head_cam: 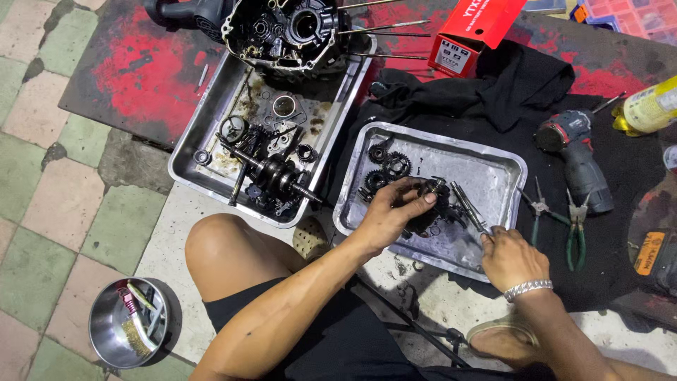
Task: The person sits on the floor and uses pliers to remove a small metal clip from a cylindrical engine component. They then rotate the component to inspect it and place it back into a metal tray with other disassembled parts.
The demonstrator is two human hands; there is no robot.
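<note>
My left hand (393,212) is closed over a dark, greasy gear cluster (436,201) inside the smaller metal tray (493,166). My right hand (509,255), with a metal bracelet at the wrist, pinches a thin metal shaft (469,206) at the tray's near edge. Several loose black gears (386,168) lie in the tray's far left corner. I sit on the floor with a bare knee (218,247) to the left of the tray.
A larger metal tray (211,127) holds a crankshaft (271,173), small parts and an engine case (285,32). Right of the small tray lie pliers (578,222), a cordless drill (578,152), a black cloth (493,85) and a yellow bottle (649,106). A red box (469,35) stands behind. A steel bowl (127,323) sits at lower left.
</note>
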